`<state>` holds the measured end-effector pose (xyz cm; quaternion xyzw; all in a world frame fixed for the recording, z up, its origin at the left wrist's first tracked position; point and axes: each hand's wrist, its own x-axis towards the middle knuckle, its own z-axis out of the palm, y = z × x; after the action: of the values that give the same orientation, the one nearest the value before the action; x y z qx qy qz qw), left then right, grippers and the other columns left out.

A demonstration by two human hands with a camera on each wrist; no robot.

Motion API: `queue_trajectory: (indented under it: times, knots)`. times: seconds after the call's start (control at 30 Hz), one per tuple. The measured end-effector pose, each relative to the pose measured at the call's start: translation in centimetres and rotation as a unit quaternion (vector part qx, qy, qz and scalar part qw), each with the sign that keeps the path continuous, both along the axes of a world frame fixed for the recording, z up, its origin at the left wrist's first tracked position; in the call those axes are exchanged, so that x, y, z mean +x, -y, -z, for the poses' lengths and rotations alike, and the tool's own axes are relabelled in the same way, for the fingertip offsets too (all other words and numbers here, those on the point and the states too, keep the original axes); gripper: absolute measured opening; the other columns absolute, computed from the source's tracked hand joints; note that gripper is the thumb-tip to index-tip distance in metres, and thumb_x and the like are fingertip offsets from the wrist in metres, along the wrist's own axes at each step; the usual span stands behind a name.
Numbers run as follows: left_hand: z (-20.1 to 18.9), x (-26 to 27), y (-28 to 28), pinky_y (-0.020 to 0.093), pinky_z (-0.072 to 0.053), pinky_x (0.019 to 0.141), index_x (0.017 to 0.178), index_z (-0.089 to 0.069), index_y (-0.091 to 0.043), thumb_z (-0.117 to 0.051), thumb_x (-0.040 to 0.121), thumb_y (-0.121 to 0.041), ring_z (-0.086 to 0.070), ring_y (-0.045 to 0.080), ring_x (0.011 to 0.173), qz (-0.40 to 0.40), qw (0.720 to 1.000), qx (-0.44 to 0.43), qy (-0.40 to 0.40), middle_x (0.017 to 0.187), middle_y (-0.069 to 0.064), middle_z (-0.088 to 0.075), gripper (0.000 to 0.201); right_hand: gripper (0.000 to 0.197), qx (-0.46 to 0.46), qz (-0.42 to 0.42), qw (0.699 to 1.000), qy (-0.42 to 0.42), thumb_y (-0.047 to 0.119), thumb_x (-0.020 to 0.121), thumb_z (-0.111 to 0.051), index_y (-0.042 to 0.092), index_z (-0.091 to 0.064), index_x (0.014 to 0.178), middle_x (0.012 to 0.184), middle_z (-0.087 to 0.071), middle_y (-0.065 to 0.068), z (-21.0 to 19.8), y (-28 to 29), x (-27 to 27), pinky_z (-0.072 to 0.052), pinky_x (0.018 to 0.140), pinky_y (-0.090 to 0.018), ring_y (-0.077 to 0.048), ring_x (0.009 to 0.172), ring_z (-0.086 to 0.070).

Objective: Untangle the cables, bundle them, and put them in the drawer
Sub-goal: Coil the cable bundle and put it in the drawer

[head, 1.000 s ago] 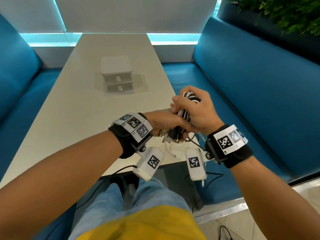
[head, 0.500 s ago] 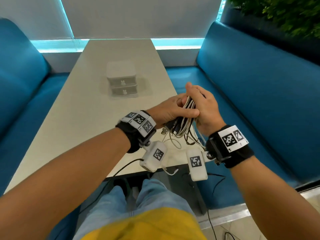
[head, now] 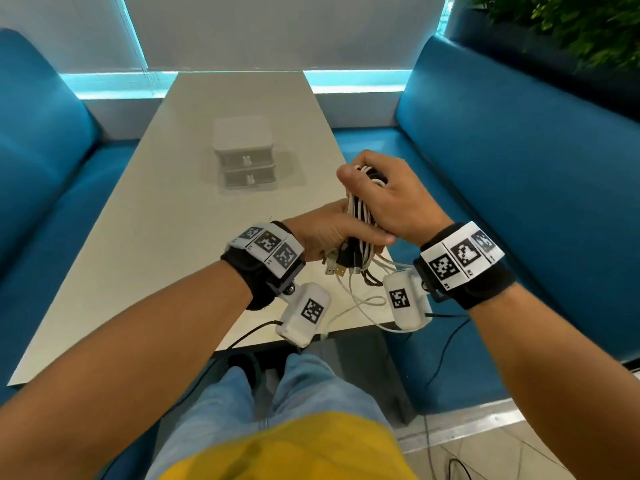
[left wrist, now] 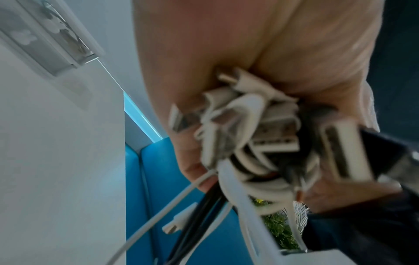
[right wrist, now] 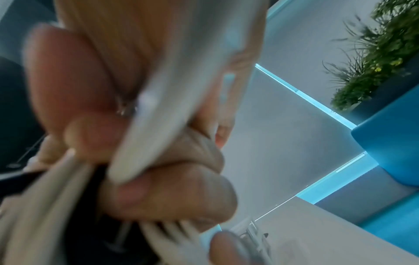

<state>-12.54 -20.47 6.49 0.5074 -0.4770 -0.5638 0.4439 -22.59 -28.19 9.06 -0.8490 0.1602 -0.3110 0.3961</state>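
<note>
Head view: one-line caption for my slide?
Both hands grip a cable bundle above the table; drawers closed.

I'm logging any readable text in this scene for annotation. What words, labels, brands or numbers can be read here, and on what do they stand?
No readable words, brands or numbers.
left wristband: black-and-white square code markers; tiny characters beside them, too small to read.
right wristband: the same, tiny characters illegible.
wrist cameras: one code marker each, no text.
drawer unit: small rabbit-shaped knobs, no lettering.
cable plugs: blurred, no marking legible.

The right hand [head: 391,199] hides the upper loops of the white-and-black cable bundle [head: 360,216]; blurred white plugs [left wrist: 260,136] crowd the left wrist view.
</note>
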Motion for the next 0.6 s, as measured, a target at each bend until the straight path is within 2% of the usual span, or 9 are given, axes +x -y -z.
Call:
queue_trajectory:
  times: [0.07,0.13,0.23,0.3,0.37,0.4,0.43,0.53,0.6]
  knots:
    - [0.2,0.1,0.0,0.026,-0.048,0.051,0.073,-0.060,-0.006,-0.061,0.085,0.002,-0.056,0.017,0.053,-0.027,1.000,0.005,0.001,0.061,0.009,-0.056,0.014,0.024,-0.014,0.003,1.000,-0.019,0.031,0.094,-0.058,0.008,-0.058,0.088,0.069,-0.055,0.005,-0.1,-0.1,0.1,-0.040,0.060,-0.012,0.001,0.059,-0.049]
    - [0.5,0.5,0.0,0.028,-0.047,0.052,0.073,-0.057,-0.004,-0.055,0.088,-0.001,-0.054,0.019,0.056,-0.054,0.998,0.009,-0.008,0.062,0.010,-0.054,0.015,0.026,0.012,-0.007,0.999,-0.029,0.037,0.093,-0.055,0.014,-0.054,0.106,0.085,-0.056,0.006,0.0,-0.1,0.1,-0.042,0.066,-0.010,0.005,0.067,-0.053]
    - [0.7,2.0,-0.2,0.029,-0.046,0.058,0.081,-0.059,-0.005,-0.057,0.087,-0.017,-0.053,0.020,0.061,-0.076,0.990,0.022,-0.113,0.063,0.006,-0.057,0.014,0.065,0.151,-0.038,0.986,-0.066,0.042,0.089,-0.060,0.023,-0.029,0.142,0.114,-0.051,0.003,1.7,-0.3,-0.7,-0.047,0.068,-0.011,0.011,0.077,-0.058]
    - [0.5,2.9,-0.2,0.032,-0.041,0.067,0.071,-0.060,-0.011,-0.053,0.090,-0.027,-0.049,0.020,0.065,-0.097,0.979,0.015,-0.180,0.064,0.003,-0.056,0.026,0.092,0.201,-0.084,0.968,-0.122,0.032,0.076,-0.076,0.028,-0.017,0.147,0.118,-0.052,0.008,4.0,-1.0,-1.4,-0.049,0.070,-0.013,0.006,0.088,-0.061]
    - [0.4,3.4,-0.5,0.033,-0.038,0.071,0.063,-0.050,-0.014,-0.048,0.092,-0.028,-0.047,0.018,0.067,-0.109,0.968,0.009,-0.225,0.062,0.003,-0.053,0.032,0.100,0.225,-0.121,0.958,-0.132,0.014,0.071,-0.083,0.026,-0.019,0.145,0.118,-0.058,0.010,6.0,-1.8,-1.4,-0.051,0.085,-0.017,0.001,0.102,-0.063]
    - [0.4,3.4,-0.7,0.032,-0.039,0.072,0.063,-0.047,-0.014,-0.047,0.093,-0.028,-0.048,0.018,0.067,-0.111,0.965,0.006,-0.239,0.063,0.003,-0.053,0.032,0.098,0.231,-0.116,0.958,-0.127,0.011,0.071,-0.084,0.026,-0.021,0.144,0.119,-0.061,0.006,6.6,-2.1,-1.2,-0.051,0.091,-0.022,-0.004,0.106,-0.063]
    - [0.4,3.4,-0.9,0.032,-0.041,0.072,0.064,-0.046,-0.014,-0.046,0.094,-0.027,-0.049,0.018,0.068,-0.116,0.962,0.006,-0.248,0.065,0.004,-0.053,0.032,0.092,0.235,-0.102,0.958,-0.127,0.010,0.072,-0.083,0.025,-0.025,0.142,0.114,-0.065,0.000,6.8,-2.2,-1.0,-0.053,0.091,-0.026,-0.010,0.103,-0.066]
    - [0.3,4.0,-1.4,0.032,-0.048,0.075,0.065,-0.044,-0.013,-0.046,0.093,-0.026,-0.059,0.021,0.079,-0.144,0.949,0.005,-0.280,0.072,0.005,-0.057,0.031,0.049,0.197,-0.091,0.961,-0.169,0.010,0.083,-0.072,0.022,-0.045,0.121,0.079,-0.066,-0.007,6.6,-2.1,-0.6,-0.052,0.063,-0.023,-0.016,0.066,-0.065]
    - [-0.2,4.7,-1.6,0.033,-0.049,0.081,0.065,-0.044,-0.013,-0.046,0.093,-0.024,-0.064,0.025,0.093,-0.173,0.942,0.008,-0.287,0.074,0.007,-0.059,0.030,0.015,0.135,-0.067,0.965,-0.213,0.017,0.092,-0.061,0.017,-0.055,0.106,0.066,-0.055,0.001,6.5,-1.8,-0.6,-0.047,0.058,-0.031,-0.012,0.054,-0.052]
